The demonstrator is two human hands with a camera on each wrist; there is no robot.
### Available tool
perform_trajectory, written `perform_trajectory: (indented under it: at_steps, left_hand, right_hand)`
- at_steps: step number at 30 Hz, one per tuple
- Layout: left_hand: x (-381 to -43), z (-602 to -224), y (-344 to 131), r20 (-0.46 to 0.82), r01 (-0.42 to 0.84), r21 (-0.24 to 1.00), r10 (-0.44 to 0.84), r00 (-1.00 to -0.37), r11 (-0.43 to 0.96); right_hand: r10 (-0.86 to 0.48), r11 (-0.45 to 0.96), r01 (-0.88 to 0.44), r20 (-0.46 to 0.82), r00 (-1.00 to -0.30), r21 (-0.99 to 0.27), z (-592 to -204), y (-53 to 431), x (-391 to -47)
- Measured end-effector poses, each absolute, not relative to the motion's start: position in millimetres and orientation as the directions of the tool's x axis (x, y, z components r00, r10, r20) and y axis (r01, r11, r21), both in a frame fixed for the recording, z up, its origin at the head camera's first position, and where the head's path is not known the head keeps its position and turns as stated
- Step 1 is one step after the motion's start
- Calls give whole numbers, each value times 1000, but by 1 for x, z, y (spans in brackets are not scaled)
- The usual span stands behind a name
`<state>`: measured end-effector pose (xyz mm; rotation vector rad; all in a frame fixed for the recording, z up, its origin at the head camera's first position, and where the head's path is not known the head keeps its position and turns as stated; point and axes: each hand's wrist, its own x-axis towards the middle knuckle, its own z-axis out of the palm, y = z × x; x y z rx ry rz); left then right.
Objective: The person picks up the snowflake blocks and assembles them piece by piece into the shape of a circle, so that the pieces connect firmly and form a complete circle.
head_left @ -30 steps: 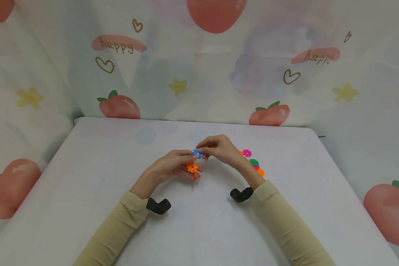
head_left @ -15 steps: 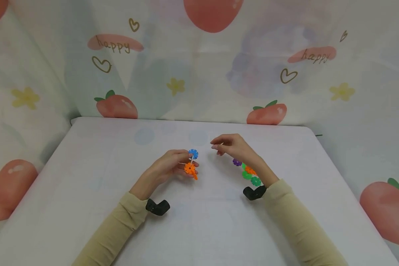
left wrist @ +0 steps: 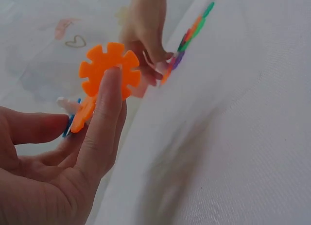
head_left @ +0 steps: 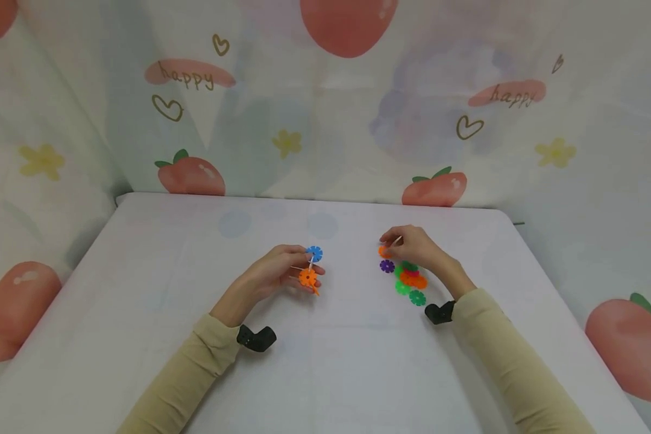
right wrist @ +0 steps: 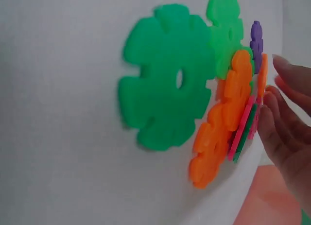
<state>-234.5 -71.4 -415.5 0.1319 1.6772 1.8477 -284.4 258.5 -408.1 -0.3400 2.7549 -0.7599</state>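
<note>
My left hand (head_left: 276, 268) grips a joined cluster of notched plastic snowflake discs above the table. In it are a blue disc (head_left: 315, 253), an orange disc (head_left: 307, 277) and a white piece (left wrist: 68, 104). From the left wrist, a large orange disc (left wrist: 104, 64) shows behind a finger, with more pieces near the thumb. My right hand (head_left: 415, 246) is bent down at the far end of the loose discs. Its fingertips are at an orange disc (right wrist: 263, 77) and a pink disc (right wrist: 254, 125), thumb and fingers apart; the fingers partly cover them.
Several loose discs lie overlapping right of the table's middle: a purple disc (head_left: 387, 266), a light green disc (head_left: 402, 288), a dark green disc (head_left: 418, 298) and orange ones. The white-covered table (head_left: 314, 374) ends at a printed cloth backdrop (head_left: 336, 120).
My right hand has left the blue disc and moved right to the loose discs. My left hand stays nearly in place, still holding the joined discs.
</note>
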Motion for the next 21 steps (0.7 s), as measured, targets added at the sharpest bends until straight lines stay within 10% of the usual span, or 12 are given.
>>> perform_trajectory:
  at_steps: [21]
  left_hand:
    - [-234,-418,-71,-319,-348,937,482,-816,32]
  right_hand:
    - [-322,755,-207,-77,-943,-623,-413,243,-276]
